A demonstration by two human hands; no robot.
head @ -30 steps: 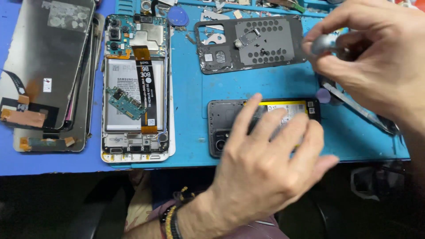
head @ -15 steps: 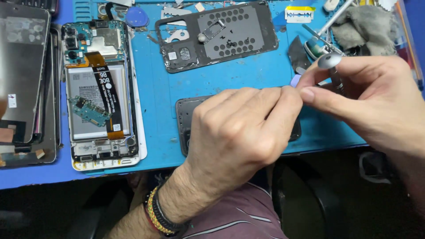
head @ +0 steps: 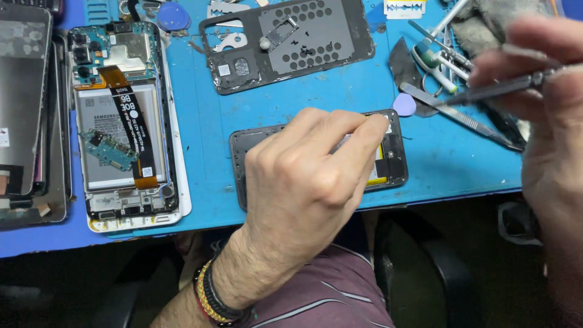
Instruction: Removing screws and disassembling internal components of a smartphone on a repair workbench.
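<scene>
My left hand [head: 303,176] lies curled over a small opened phone [head: 392,161] in the middle of the blue mat [head: 206,121], fingertips pinched at the phone's far edge. A yellow strip shows inside the phone, beside my fingers. My right hand [head: 552,121] is at the right edge, blurred, and grips a thin metal tool [head: 504,88] that points left, above the mat. The tool's tip hangs clear of the phone, near a purple pick [head: 404,104].
A larger opened phone with battery and flex cable [head: 121,121] lies at the left, beside stacked screen panels [head: 24,91]. A black perforated back frame [head: 285,42] lies at the far middle. Loose tools [head: 443,54], a flat blade [head: 461,118] and grey cloth [head: 498,18] crowd the far right.
My right hand has lifted up and to the right with the thin tool, away from my left hand. My left hand stays on the small phone.
</scene>
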